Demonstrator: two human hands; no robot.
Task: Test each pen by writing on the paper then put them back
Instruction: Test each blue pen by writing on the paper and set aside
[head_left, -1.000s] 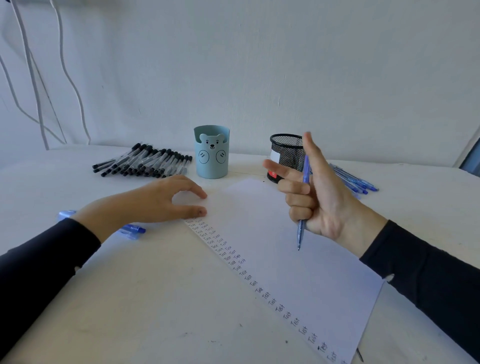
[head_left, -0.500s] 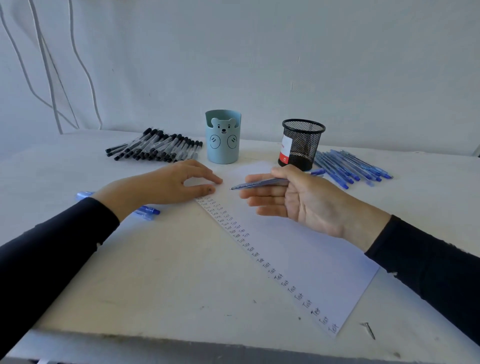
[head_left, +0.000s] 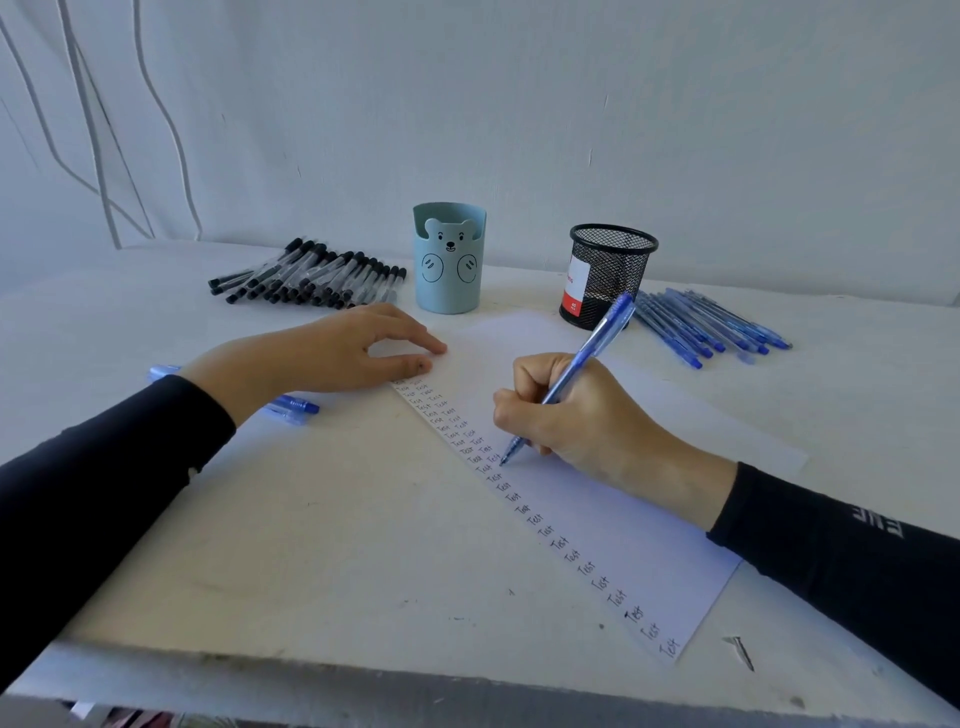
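Head view: now pinching the pen (head_left: 576, 364) in the right hand (head_left: 587, 421), tip dropped from mid-air onto the paper (head_left: 634, 525) beside the written words. Steadying the far left corner with the loosely spread left hand (head_left: 332, 348). Likely starting this pen's test.

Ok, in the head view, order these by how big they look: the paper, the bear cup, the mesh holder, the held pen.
1. paper
2. bear cup and mesh holder: alike, unranked
3. pen in the right hand: long but thin, smallest in area; nearer the camera
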